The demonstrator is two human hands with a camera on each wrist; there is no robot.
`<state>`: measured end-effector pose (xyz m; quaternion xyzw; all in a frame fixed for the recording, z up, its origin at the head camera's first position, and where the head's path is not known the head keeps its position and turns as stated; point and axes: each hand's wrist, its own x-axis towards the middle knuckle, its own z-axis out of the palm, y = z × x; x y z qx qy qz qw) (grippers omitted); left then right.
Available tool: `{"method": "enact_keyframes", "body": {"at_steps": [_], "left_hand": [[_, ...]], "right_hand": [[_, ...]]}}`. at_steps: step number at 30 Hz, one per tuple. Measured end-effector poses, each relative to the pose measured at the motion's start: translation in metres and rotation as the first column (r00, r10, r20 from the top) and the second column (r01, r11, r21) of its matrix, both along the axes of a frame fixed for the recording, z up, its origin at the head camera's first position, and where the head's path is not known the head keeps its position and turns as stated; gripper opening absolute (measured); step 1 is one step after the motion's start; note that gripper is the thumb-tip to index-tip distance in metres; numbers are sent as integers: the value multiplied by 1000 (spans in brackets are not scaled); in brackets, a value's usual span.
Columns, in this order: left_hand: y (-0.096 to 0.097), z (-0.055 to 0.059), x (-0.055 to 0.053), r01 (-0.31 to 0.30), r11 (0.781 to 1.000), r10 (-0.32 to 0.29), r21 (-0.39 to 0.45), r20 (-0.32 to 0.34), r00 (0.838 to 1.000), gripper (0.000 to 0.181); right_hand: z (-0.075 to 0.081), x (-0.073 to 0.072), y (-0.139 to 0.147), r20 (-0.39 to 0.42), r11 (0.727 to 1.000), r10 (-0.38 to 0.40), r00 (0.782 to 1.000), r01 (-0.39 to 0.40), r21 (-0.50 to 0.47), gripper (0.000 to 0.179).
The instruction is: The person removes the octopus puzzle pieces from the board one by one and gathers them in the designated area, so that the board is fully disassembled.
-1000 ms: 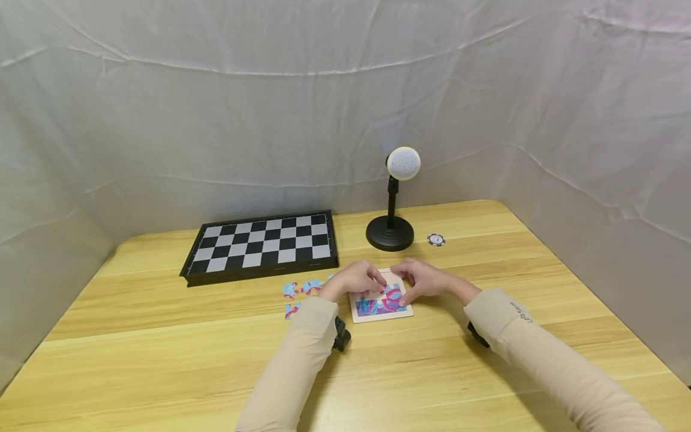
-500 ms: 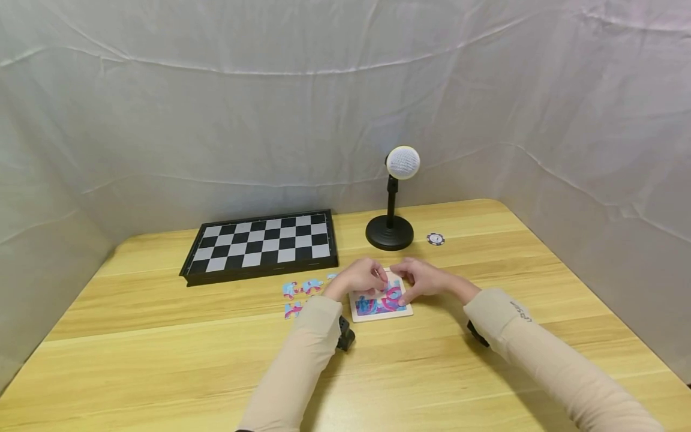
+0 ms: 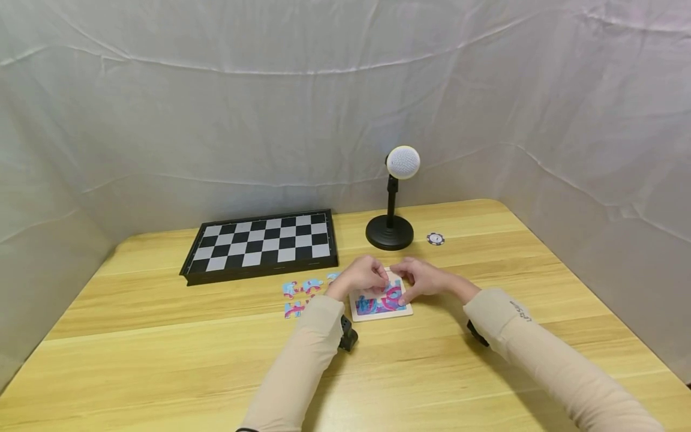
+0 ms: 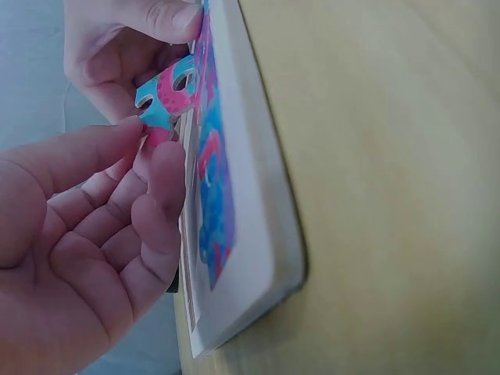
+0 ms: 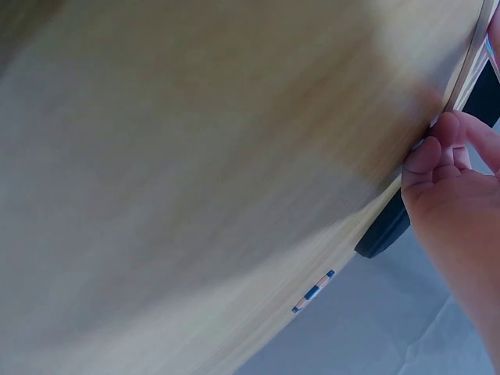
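My left hand (image 3: 364, 276) is over the left part of a small square puzzle board (image 3: 383, 317) with a pale rim. In the left wrist view its thumb and forefinger pinch a blue and pink puzzle piece (image 4: 168, 95), which stands tilted against the board. Joined pieces (image 3: 372, 305) fill the near part of the board. My right hand (image 3: 423, 279) grips the board at its right side, thumb on the pieces, other fingers at the far edge. The right wrist view shows those curled fingers (image 5: 426, 156) against the edge.
Several loose puzzle pieces (image 3: 290, 290) lie left of the board, partly behind my left wrist. Farther back stand a black-framed chessboard (image 3: 261, 243) and a microphone on a round-based stand (image 3: 390, 233). A poker chip (image 3: 435, 239) lies right of the stand.
My left forearm has shifted slightly right, uncovering more of the loose pieces. The left fingers have turned a little with the pinched puzzle piece. The right hand stays in place on the board.
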<state>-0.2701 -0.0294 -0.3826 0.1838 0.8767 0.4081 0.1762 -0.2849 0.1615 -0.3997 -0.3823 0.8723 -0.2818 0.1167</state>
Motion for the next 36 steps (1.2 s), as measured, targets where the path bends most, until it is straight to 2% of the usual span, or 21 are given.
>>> {"method": "enact_keyframes", "body": {"at_steps": [8,13,17,22,28,36], "left_hand": [[0,0,0,-22,999,22,36,18,1000,9],[-1,2,1,-34,997,33,68,16,999,8],[-4,2,1,-20,997,20,73,7,1000,7],[-10,5,2,-5,995,3,101,20,1000,5],[-19,4,1,-26,989,18,148,52,998,5],[-34,7,5,-43,992,41,118,23,999,6]], "right_hand": [[1,-1,0,5,1000,-5,1000,5,11,66],[-1,-3,-1,-5,1000,16,1000,-16,3,52],[0,-3,-2,-10,1000,18,1000,-18,5,51],[0,-1,-1,-15,1000,11,1000,-11,2,56],[3,3,-1,9,1000,-23,1000,23,20,70],[3,3,-2,-1,999,-23,1000,23,27,73]]}}
